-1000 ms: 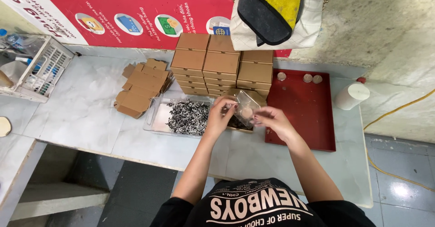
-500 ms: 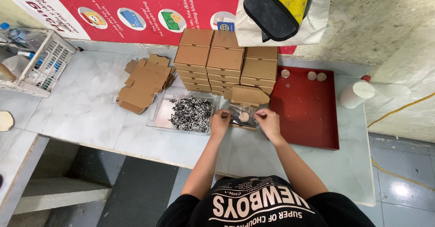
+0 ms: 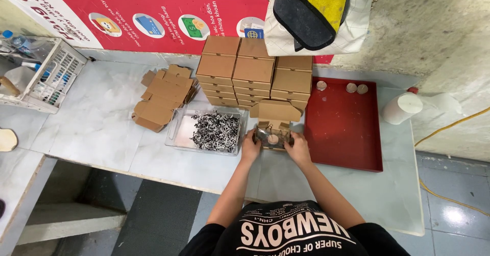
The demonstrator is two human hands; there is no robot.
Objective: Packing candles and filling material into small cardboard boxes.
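A red tray (image 3: 343, 133) lies on the white marble counter (image 3: 97, 128), and everything else sits relative to it. Three small round pieces (image 3: 350, 87) rest along the tray's far edge, and a white roll of tissue (image 3: 401, 108) stands just off its right side. Left of the tray, touching its upper left corner, rises a stack of closed brown cardboard boxes (image 3: 252, 72), three columns wide. Further left of the tray sits a clear plastic tub (image 3: 181, 131) holding black and white shredded paper (image 3: 215, 131), and beyond that a heap of flat, unfolded box blanks (image 3: 162, 96). Far to the left a white wire basket (image 3: 48, 80) holds bottles. Behind the stack, a red poster (image 3: 168, 11) with round picture badges covers the wall, and above the tray's far side hangs a white bag (image 3: 326, 36) with a yellow and black cloth over it. Just beside the tray's left edge, an open box (image 3: 274, 126) stands with its lid flap raised toward the stack; a small round item in clear wrap (image 3: 273, 139) lies inside. The left hand (image 3: 250, 149) grips the box's left side and the right hand (image 3: 297, 150) its right side, fingers curled against the walls, so the box sits squeezed between both hands. Nothing blocks the hands; the tub lies just beside the left hand.
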